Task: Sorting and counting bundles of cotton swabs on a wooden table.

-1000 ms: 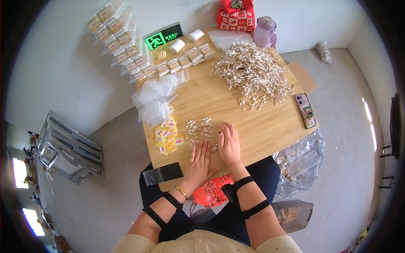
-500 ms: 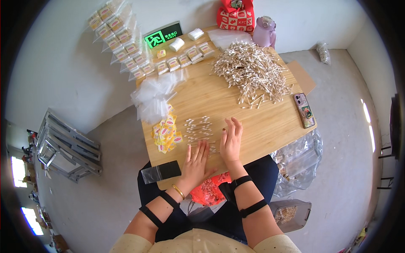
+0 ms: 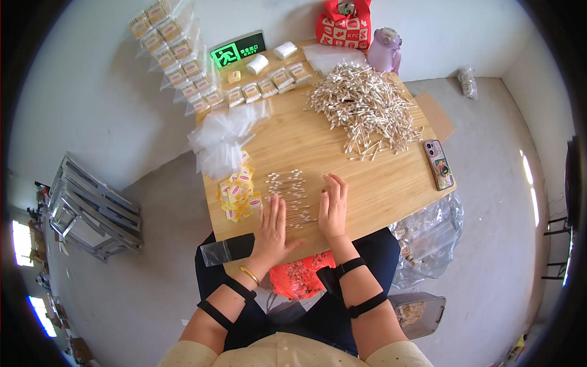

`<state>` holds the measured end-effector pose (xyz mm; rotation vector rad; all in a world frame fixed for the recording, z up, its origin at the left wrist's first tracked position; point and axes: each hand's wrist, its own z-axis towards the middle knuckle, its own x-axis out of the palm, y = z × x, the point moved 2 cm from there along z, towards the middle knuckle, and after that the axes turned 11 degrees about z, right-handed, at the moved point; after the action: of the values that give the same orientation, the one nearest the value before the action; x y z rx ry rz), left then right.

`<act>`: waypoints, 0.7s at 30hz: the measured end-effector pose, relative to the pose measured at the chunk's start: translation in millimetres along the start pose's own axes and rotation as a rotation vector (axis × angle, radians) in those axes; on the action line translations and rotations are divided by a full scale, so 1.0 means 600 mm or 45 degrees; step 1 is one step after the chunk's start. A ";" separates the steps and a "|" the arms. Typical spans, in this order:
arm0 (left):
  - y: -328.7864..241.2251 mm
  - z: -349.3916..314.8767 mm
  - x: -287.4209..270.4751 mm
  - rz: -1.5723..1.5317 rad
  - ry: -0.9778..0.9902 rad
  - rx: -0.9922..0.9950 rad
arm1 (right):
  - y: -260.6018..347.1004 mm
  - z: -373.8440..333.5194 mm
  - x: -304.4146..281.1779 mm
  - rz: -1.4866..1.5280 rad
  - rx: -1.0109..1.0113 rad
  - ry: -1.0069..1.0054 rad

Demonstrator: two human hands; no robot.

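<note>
– when looking down at the bench [image 3: 379, 196], where to find the small row of swabs [image 3: 292, 197]?

– near the front edge, laid roughly side by side and running left to right, between the left hand [image 3: 270, 232] and the right hand [image 3: 333, 211].

– and how to describe the left fingers [image 3: 274, 211]?

– stretched forward and lying together, with the thumb spread away toward the right; set at the left ends of the row. cannot tell from above whether pressing on any swab.

– and on the right?

– mostly together too, slightly bent, held on edge just beside the right ends of the row, with the palm turned left.

– what else to note by the left hand?

– see yellow cards [image 3: 239, 191] scattered just beyond, clear bags [image 3: 220, 150] heaped behind them, and a black-and-clear sheet [image 3: 235, 249] lying flat at the near left edge, beside the wrist.

– and farther off?

– look toward the back right for a large pile of swabs [image 3: 365, 110], with a purple bottle [image 3: 385, 50] and a red bag [image 3: 343, 30] behind. find a phone [image 3: 438, 164], camera side up, near the right edge. toward the back left, see filled packets [image 3: 269, 87] in a line, near a tall stack of bagged packets [image 3: 174, 58].
</note>
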<state>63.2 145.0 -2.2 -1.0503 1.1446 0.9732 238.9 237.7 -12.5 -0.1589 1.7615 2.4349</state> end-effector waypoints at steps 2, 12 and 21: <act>0.018 0.001 0.000 -0.082 -0.009 -0.070 | 0.000 -0.003 0.001 0.038 -0.011 0.057; 0.038 0.032 0.054 -0.078 -0.104 0.045 | 0.021 -0.028 0.084 0.219 0.011 0.323; 0.053 0.058 0.002 -0.594 -0.292 -0.096 | 0.000 0.013 0.071 0.268 0.054 0.127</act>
<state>40.3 186.3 -4.5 -1.1662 0.6379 0.7427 196.7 247.0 -17.3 -0.0963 1.9628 2.5703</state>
